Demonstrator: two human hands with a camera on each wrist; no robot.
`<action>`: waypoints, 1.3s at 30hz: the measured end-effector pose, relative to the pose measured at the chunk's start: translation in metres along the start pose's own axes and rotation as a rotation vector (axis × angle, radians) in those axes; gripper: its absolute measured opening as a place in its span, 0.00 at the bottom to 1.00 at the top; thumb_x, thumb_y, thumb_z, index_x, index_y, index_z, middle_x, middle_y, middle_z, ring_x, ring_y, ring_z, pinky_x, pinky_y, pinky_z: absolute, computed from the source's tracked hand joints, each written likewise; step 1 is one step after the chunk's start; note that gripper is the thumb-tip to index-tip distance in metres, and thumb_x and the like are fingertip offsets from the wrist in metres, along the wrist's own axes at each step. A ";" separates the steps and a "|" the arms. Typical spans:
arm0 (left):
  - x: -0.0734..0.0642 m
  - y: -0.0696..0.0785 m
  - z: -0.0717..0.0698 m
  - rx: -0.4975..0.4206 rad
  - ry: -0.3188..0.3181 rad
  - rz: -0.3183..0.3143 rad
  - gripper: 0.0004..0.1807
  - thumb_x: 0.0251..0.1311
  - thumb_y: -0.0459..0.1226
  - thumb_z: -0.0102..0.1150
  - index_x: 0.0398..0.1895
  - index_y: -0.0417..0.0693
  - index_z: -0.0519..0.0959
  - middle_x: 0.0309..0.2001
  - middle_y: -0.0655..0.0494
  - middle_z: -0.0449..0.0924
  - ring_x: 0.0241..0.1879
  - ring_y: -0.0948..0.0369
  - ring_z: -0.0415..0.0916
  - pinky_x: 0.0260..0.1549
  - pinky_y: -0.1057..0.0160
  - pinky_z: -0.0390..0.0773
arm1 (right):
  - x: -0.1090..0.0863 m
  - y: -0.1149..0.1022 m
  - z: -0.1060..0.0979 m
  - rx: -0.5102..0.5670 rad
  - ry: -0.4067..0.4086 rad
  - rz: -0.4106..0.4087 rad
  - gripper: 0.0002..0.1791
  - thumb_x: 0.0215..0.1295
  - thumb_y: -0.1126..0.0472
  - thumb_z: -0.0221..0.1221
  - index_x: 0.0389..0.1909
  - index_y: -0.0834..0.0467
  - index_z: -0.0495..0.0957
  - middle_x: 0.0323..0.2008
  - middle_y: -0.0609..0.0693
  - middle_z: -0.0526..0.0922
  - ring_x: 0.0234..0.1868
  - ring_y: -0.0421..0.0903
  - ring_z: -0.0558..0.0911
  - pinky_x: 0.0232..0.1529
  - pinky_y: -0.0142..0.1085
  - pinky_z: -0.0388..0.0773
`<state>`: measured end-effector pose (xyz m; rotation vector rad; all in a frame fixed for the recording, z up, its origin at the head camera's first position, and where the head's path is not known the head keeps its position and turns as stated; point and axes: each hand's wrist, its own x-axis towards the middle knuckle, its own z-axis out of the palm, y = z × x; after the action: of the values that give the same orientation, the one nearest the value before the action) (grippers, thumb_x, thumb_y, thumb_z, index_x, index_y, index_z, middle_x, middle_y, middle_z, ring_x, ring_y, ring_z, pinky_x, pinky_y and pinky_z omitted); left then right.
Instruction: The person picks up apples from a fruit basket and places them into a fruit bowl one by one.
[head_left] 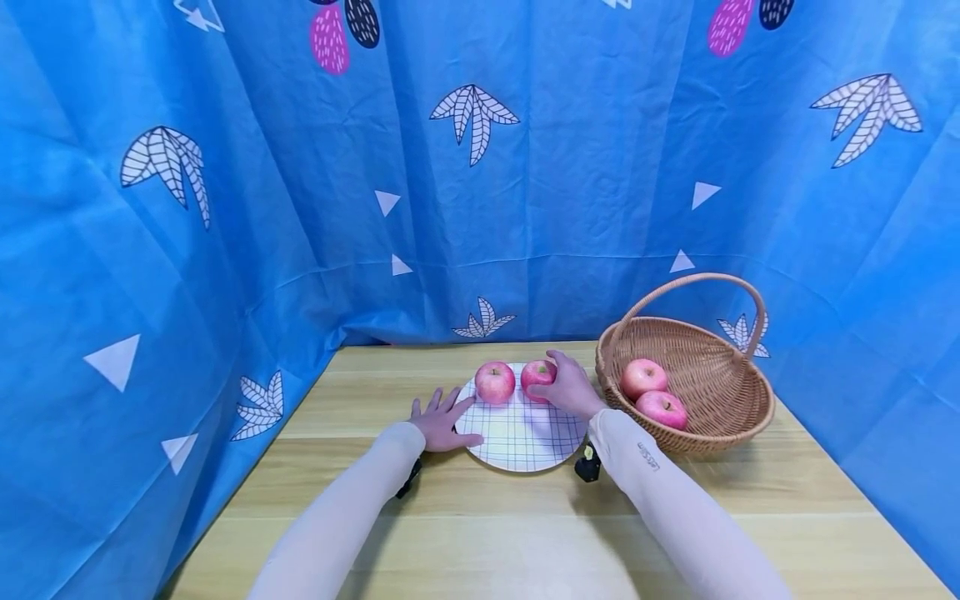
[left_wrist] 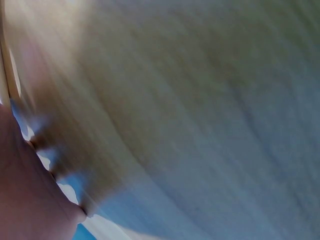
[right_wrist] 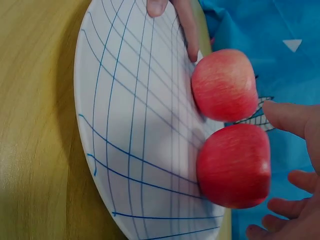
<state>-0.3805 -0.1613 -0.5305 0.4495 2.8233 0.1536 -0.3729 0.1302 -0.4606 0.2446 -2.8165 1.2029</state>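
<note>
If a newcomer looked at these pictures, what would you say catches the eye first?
Probably the blue curtain first, filling the background. Next, two red apples on the checked plate, the left hand at its rim, the right hand at one apple; then the wicker basket at right, holding two more.

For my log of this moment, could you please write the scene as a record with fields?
Surface: wooden table
Plate: white with blue grid lines
On plate: left apple, right apple
Left hand: fingers spread, at the plate's left rim
Right hand: fingers about the right apple, not visibly gripping it
Wicker basket: right of plate; holds rear apple and front apple
Backdrop: blue leaf-print curtain
</note>
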 end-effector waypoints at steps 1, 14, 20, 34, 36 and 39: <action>0.000 0.000 0.000 -0.002 0.004 0.002 0.59 0.44 0.86 0.36 0.81 0.78 0.44 0.83 0.58 0.33 0.81 0.44 0.27 0.70 0.27 0.32 | -0.001 -0.002 -0.001 -0.001 -0.002 -0.003 0.49 0.57 0.52 0.72 0.75 0.63 0.59 0.70 0.64 0.68 0.71 0.62 0.68 0.71 0.55 0.65; -0.004 0.001 0.001 0.003 0.020 0.012 0.59 0.44 0.86 0.34 0.81 0.76 0.44 0.83 0.56 0.34 0.81 0.43 0.28 0.69 0.26 0.31 | -0.022 -0.023 -0.020 -0.045 -0.051 -0.089 0.46 0.56 0.53 0.74 0.73 0.60 0.64 0.69 0.64 0.69 0.71 0.63 0.66 0.71 0.57 0.63; -0.002 0.000 0.003 0.008 0.026 0.000 0.58 0.45 0.86 0.35 0.81 0.77 0.44 0.83 0.58 0.34 0.81 0.44 0.28 0.70 0.27 0.31 | -0.031 -0.029 -0.032 -0.063 -0.078 -0.133 0.46 0.56 0.50 0.74 0.72 0.61 0.65 0.70 0.64 0.69 0.72 0.63 0.66 0.72 0.57 0.62; -0.002 -0.001 0.002 -0.010 0.019 0.005 0.59 0.43 0.86 0.37 0.81 0.78 0.44 0.83 0.58 0.34 0.81 0.43 0.27 0.70 0.27 0.32 | -0.049 -0.029 -0.061 -0.063 -0.156 -0.104 0.49 0.54 0.42 0.73 0.75 0.50 0.63 0.74 0.54 0.66 0.75 0.59 0.63 0.71 0.59 0.63; -0.001 -0.001 0.002 -0.011 0.018 0.006 0.59 0.43 0.86 0.37 0.81 0.78 0.44 0.83 0.58 0.34 0.81 0.43 0.27 0.70 0.27 0.32 | -0.052 -0.029 -0.066 -0.072 -0.156 -0.117 0.49 0.55 0.42 0.73 0.75 0.51 0.63 0.74 0.55 0.66 0.75 0.59 0.63 0.71 0.59 0.63; 0.001 -0.001 0.002 -0.010 0.013 0.009 0.60 0.43 0.86 0.36 0.81 0.77 0.44 0.83 0.58 0.33 0.81 0.43 0.27 0.70 0.27 0.31 | -0.055 -0.028 -0.073 -0.080 -0.148 -0.142 0.48 0.55 0.43 0.73 0.74 0.52 0.63 0.73 0.56 0.67 0.75 0.60 0.64 0.71 0.59 0.63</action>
<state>-0.3812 -0.1622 -0.5327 0.4600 2.8318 0.1735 -0.3140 0.1707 -0.3970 0.5396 -2.9046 1.0821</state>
